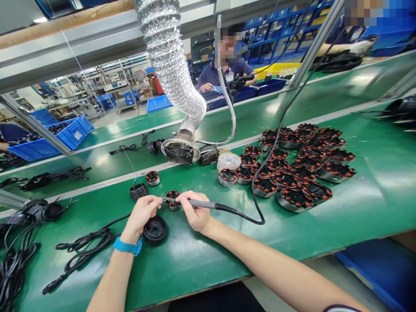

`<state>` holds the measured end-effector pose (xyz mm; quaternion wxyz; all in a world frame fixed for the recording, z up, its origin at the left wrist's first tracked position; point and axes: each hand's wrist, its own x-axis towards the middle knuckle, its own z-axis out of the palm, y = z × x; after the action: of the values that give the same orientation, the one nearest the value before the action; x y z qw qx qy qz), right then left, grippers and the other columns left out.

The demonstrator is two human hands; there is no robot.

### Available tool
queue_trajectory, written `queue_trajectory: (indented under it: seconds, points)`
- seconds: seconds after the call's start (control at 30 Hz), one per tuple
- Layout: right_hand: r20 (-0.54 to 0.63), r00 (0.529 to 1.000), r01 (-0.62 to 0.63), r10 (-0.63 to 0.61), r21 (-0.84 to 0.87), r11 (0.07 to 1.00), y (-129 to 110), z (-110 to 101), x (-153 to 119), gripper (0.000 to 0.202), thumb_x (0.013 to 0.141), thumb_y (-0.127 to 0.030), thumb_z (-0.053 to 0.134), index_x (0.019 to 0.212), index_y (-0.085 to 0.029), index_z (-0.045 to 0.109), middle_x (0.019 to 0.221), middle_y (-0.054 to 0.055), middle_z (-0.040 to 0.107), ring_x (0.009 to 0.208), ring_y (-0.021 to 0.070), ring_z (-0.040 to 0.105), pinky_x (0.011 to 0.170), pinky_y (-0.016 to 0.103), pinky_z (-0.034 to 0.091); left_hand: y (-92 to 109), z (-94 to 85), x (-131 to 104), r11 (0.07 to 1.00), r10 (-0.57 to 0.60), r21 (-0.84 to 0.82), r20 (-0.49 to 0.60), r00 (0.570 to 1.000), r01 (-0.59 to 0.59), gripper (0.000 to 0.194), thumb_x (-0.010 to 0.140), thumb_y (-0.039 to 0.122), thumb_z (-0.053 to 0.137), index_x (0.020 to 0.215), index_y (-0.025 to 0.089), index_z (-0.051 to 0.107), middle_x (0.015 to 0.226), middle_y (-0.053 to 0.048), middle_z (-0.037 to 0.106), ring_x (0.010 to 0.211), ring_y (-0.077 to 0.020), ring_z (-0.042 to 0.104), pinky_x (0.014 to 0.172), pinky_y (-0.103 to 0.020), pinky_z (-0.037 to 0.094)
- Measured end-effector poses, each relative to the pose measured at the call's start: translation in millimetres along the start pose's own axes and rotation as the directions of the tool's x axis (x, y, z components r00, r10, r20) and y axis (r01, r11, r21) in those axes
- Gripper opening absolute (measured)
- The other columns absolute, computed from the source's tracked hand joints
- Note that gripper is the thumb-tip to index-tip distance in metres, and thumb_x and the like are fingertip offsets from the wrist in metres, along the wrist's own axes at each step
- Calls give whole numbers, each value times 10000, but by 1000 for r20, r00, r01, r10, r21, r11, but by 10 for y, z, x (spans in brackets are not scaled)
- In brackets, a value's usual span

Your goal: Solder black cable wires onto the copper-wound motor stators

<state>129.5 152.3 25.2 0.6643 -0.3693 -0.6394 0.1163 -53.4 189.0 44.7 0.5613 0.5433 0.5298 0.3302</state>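
Note:
My right hand [196,214] is closed round a grey soldering iron [204,204], its tip reaching left over a small motor stator [173,200] with orange-brown windings. My left hand [143,216], a blue band at its wrist, pinches thin wires at the stator's left side; which wires exactly is too small to tell. Below the left hand lies a round black housing [155,229], partly covered by the wrist. A black cup-shaped part [138,191] and another small stator [152,178] sit just behind on the green bench.
Many stators [292,173] crowd the right of the bench [208,260]. A flexible silver duct [175,69] ends in a fan [178,152] ahead of my hands. The iron's black cord [260,208] loops right. Coiled cables [84,247] lie left. A co-worker [224,69] sits opposite.

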Motion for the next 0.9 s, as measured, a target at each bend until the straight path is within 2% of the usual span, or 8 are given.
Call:
queue_trajectory:
  seconds: [0.2,0.37,0.43,0.5,0.6,0.7,0.9]
  points:
    - [37,999,-30,31,-33,999,6,-2,13,259,933,-248,446,791,-212,660,716,26,712,620,162,671,622,281,538,30,17,-5,1000,-2,-5,-10,1000,2,473,615,564,773,629,131,583,470,89,328,430,-33,211,433,-205,138]
    - [150,988,-14,43,-191,981,76,40,47,208,906,-207,497,1043,-200,653,886,71,679,792,202,647,749,338,528,-13,-6,18,1000,6,-16,-3,1000,-6,467,630,556,778,643,129,590,474,91,331,424,-30,209,429,-201,144]
    - [220,973,2,62,-281,960,121,69,46,311,850,-232,596,1159,-200,616,958,89,647,871,235,625,809,383,519,-34,-14,27,1000,14,-18,1,1000,-14,456,648,546,774,655,127,595,479,89,343,421,-28,214,426,-199,150]
    - [290,953,17,83,-325,945,179,97,26,502,777,-291,714,1250,-209,567,1045,104,616,951,266,605,866,424,508,-41,-17,29,1000,15,-22,3,1000,-15,453,652,541,775,666,124,598,484,87,360,415,-27,226,421,-197,158]
    - [399,911,25,100,-297,955,274,113,-14,682,733,-309,787,1340,-217,491,1170,122,554,1000,266,598,880,414,515,-22,-24,20,1000,17,-18,7,1000,-17,455,650,538,780,689,120,605,517,66,429,408,-26,270,417,-197,200]
    - [471,876,3,105,-223,975,345,82,-3,672,767,-212,757,1367,-222,454,1214,114,509,990,224,601,862,349,521,17,-66,6,1000,9,-4,23,1000,-9,465,642,539,787,728,115,615,595,32,510,410,-23,301,413,-197,208]
    - [538,842,20,34,-94,995,443,-21,133,641,798,-169,727,1367,-233,437,1210,84,489,996,186,583,884,305,497,86,-228,-7,992,-53,115,54,997,46,499,591,560,807,706,127,586,523,81,405,412,-22,238,423,-198,115]
